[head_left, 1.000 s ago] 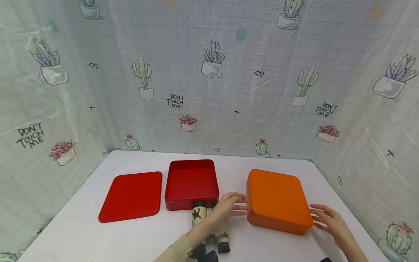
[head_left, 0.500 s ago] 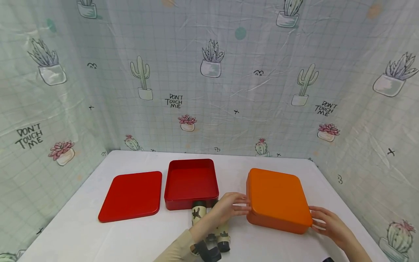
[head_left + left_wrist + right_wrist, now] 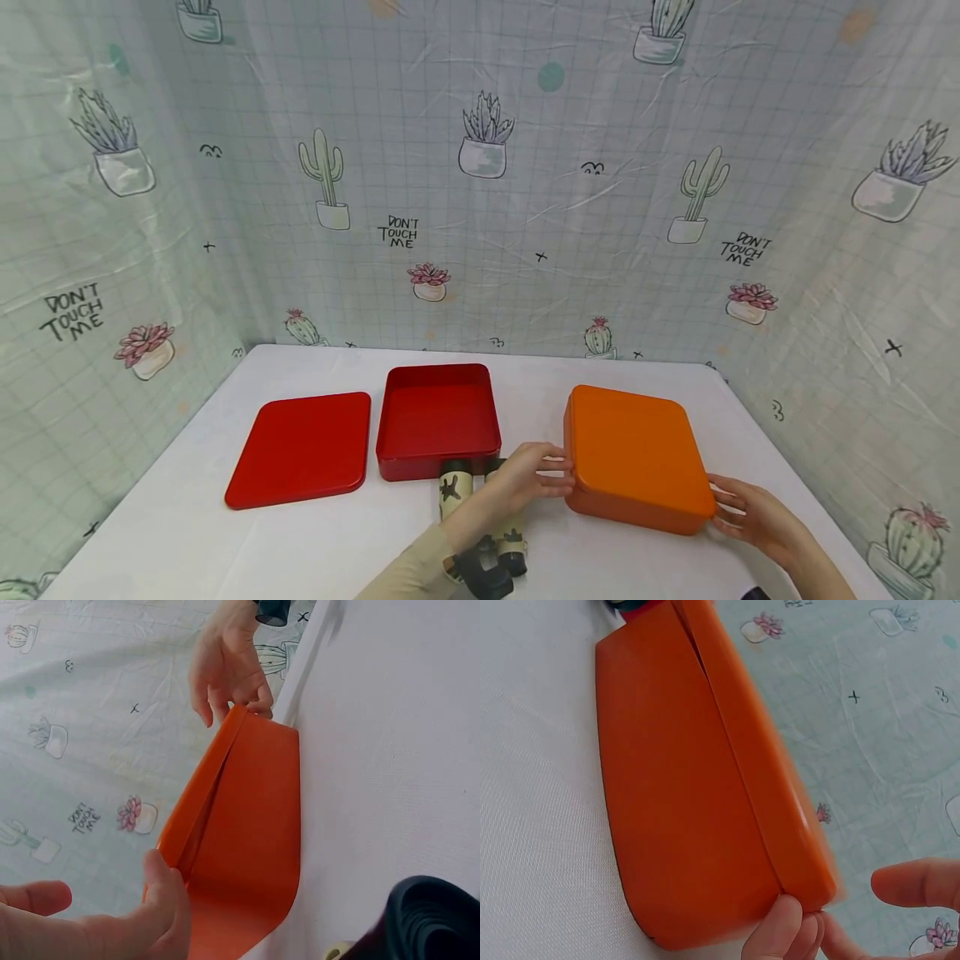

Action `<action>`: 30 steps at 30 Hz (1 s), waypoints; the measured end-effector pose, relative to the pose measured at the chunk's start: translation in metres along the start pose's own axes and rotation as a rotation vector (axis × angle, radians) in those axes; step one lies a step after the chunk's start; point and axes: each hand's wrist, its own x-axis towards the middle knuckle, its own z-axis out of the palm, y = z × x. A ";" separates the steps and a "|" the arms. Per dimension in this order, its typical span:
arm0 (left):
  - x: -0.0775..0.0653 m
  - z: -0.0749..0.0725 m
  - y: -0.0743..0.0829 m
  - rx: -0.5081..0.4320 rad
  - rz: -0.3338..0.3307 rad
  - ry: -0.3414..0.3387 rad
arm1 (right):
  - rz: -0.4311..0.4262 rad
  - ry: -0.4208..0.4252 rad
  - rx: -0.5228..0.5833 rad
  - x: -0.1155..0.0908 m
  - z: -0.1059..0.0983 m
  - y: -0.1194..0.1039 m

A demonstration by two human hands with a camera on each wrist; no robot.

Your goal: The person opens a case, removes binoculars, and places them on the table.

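Observation:
An orange square box (image 3: pixel 633 450) with its lid on stands on the right of the white table. My left hand (image 3: pixel 525 475) rests its fingertips on the lid's left side, fingers extended and thumb apart. At the opposite near corner, my right hand (image 3: pixel 757 517) touches the lid's lower edge with its fingertips (image 3: pixel 784 919), thumb also apart. A dark wedge-shaped gap shows between lid (image 3: pixel 202 780) and box body (image 3: pixel 251 817) in the left wrist view. Camouflage-patterned binoculars (image 3: pixel 456 487) lie beneath my left forearm, partly hidden by it.
An open red box (image 3: pixel 438 417) stands at the table's middle, close behind the binoculars. Its flat red lid (image 3: pixel 303 450) lies to the left. A printed cactus curtain (image 3: pixel 480 208) encloses the table (image 3: pixel 172 533) at the back and sides.
My left hand has moved slightly right until its fingertips meet the orange box. My right hand has come in against the corner. The box has hardly moved.

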 end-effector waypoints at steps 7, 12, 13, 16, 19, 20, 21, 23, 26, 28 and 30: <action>0.003 -0.001 -0.002 -0.066 -0.046 0.039 | 0.030 0.064 0.007 0.004 0.005 0.000; 0.005 -0.002 -0.003 -0.061 -0.046 0.038 | 0.021 0.039 0.020 0.004 0.004 0.000; 0.005 -0.002 -0.004 -0.063 -0.046 0.036 | 0.019 0.026 0.023 0.004 0.004 0.000; 0.005 -0.002 -0.003 -0.061 -0.048 0.029 | 0.007 -0.014 0.019 0.003 0.004 -0.001; 0.006 -0.002 -0.003 -0.063 -0.051 0.022 | 0.003 -0.039 0.021 0.002 0.003 -0.002; 0.005 -0.002 -0.003 -0.063 -0.051 0.020 | 0.002 -0.047 0.026 0.001 0.002 -0.002; 0.005 -0.001 -0.003 -0.064 -0.051 0.018 | 0.003 -0.058 0.033 0.001 0.002 -0.002; 0.005 -0.001 -0.004 -0.068 -0.050 0.019 | 0.003 -0.078 0.049 0.000 0.001 -0.002; 0.005 0.000 -0.004 -0.072 -0.047 0.024 | 0.005 -0.090 0.057 -0.001 0.001 -0.002; 0.004 0.000 -0.004 -0.069 -0.045 0.030 | 0.004 -0.091 0.056 -0.002 0.001 -0.002; 0.004 0.001 -0.003 -0.070 -0.047 0.029 | 0.005 -0.082 0.062 -0.003 0.001 -0.002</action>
